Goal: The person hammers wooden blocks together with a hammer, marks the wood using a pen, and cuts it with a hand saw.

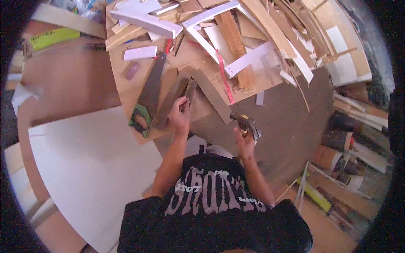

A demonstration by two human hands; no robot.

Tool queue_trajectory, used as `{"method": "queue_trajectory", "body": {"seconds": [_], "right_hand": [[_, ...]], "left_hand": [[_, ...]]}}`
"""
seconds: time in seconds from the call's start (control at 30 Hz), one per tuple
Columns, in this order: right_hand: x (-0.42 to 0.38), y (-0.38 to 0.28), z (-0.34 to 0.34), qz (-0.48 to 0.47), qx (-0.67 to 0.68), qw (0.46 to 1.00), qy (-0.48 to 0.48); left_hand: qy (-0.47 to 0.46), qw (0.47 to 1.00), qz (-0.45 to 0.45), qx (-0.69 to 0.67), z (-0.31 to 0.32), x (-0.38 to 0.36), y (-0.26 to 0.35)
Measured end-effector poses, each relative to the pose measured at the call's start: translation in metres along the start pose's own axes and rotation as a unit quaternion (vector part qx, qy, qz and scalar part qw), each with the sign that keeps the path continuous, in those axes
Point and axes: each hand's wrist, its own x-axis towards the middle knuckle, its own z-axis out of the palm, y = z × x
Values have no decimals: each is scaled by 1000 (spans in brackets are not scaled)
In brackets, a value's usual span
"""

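Observation:
My right hand (245,142) is wrapped round the handle of a hammer (248,124), whose head is raised just above the fingers. My left hand (180,114) is closed in a pinch at the near end of a short dark strip of wood (190,92); what its fingertips hold is too small to make out. Beside it, a brown board (171,99) lies to the left, and another brown board (212,96) slants to the right, the two nearly meeting at the top. A handsaw (152,84) with a green handle lies left of the boards.
White frame pieces (206,14) and wood offcuts are piled at the back of the work board (122,90). A red tape (225,78) hangs over its edge. A large white panel (93,168) lies at left. Scrap wood (333,160) is stacked at right.

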Motion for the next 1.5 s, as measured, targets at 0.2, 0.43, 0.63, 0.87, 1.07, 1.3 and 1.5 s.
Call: {"method": "queue_trajectory", "body": {"seconds": [0.2,0.43,0.63,0.87,1.07,1.3,1.5], "right_hand": [[28,-16,-11,-19,-81,995,-46],[92,-17,-10,-38,-40,991,-126],[170,-4,0,-148,8,960,-238],[217,-36,1,54,-75,948,-305],[235,-29,36,40,-112,938,-325],[252,-4,100,-88,-212,914,-335],[246,-16,130,-124,-326,851,-393]], "left_hand": [[22,999,-24,28,26,8,-17],[61,994,1,89,46,9,-21],[97,980,1,174,68,15,-19],[182,961,7,206,79,6,-10],[203,931,20,302,81,-14,-27],[222,929,39,292,90,-24,-24],[186,948,39,255,93,-43,-31]]}}
